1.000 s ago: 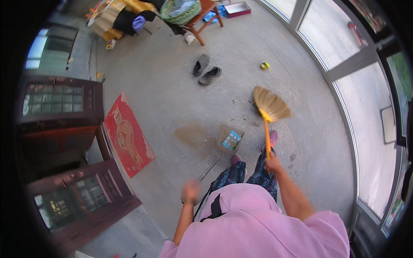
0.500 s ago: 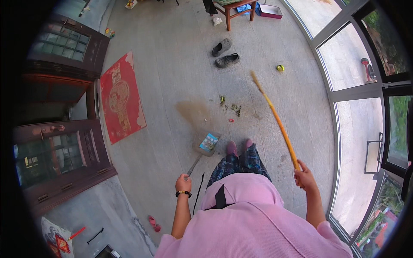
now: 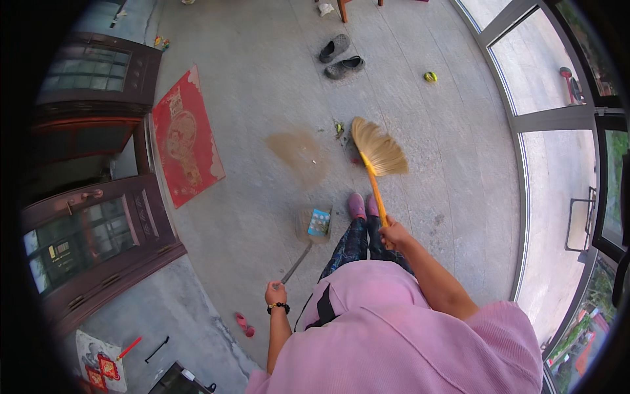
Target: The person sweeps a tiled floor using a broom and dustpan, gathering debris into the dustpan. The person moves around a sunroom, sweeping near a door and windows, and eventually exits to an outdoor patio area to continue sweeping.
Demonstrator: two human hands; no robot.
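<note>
Just left of pink shoes (image 3: 356,205), the dustpan (image 3: 304,224), its handle (image 3: 297,261) clasped by the left hand (image 3: 275,293), holds a flat blue piece (image 3: 319,222), while the right hand (image 3: 394,234) grips a broom (image 3: 378,148) beside green scraps (image 3: 339,127).

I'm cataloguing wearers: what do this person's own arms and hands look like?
The left hand and right hand are ungloved. A dark beaded bracelet with some yellowish beads circles the left wrist; none shows on the right. The pink sleeves are short.
</note>
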